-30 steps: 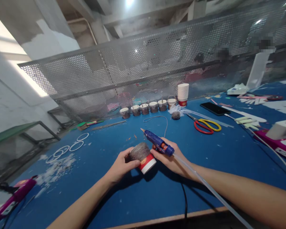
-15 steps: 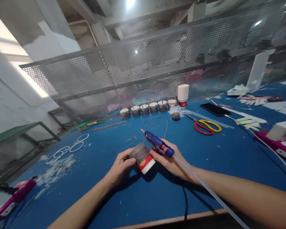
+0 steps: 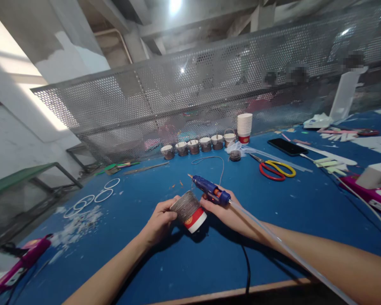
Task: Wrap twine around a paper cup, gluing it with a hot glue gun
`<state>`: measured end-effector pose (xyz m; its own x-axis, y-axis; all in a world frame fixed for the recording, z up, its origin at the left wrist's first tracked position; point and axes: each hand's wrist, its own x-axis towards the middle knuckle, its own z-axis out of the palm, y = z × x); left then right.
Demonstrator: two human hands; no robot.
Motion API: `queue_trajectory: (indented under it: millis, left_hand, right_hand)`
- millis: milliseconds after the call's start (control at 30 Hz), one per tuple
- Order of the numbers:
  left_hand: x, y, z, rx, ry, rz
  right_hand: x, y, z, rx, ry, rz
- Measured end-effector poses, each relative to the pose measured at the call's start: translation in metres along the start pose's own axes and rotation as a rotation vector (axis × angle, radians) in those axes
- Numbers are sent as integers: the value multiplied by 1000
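Head-camera view over a blue worktable: at far left a pink tool lies near the edge beside a scatter of white scraps, with three white rings beyond.

At centre, the left hand is curled around a paper cup lying on its side just above the tabletop, fingers closed over the part wrapped in grey cord, the red-and-white rim pointing toward the wearer. The cup looks light and thin-walled, so it would likely crush under a hard squeeze; the wrapped band, where cord stiffens the wall and gives a rough surface, appears the surer place to hold, with the bare glossy rim more slippery.

Just right of it, the right hand is closed around a blue glue gun, its nozzle pointing away past the cup's base, a clear glue stick trailing back along the forearm. The gun seems rigid and easy to hold by its body; the tip is best kept off skin and off the cup's thin wall.

Behind, a row of wrapped cups and a stack of plain cups stand against a perforated metal screen. Further right lie red-and-yellow scissors, a black phone and another pink tool.
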<state>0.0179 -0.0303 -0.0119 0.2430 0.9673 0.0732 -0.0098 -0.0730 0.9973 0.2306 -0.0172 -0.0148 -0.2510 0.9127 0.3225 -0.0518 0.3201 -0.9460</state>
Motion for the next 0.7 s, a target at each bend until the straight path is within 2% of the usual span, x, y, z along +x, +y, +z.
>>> queue_trajectory:
  millis: [233,333,467,567,700]
  left_hand:
    - [2,3,-3,51,105,37]
    - [3,4,-6,122,45,106]
    - [6,10,-7,348,-21,172]
    - [9,14,-3,516,17,199]
    - [10,11,5,652,136,267]
  right_hand:
    - [3,-2,-1,98,48,132]
    - [4,3,1,188,57,188]
    - [7,11,2,274,-51,249]
    - [8,15,-1,223,-39,190]
    - [5,16,-5,-67,25,-18]
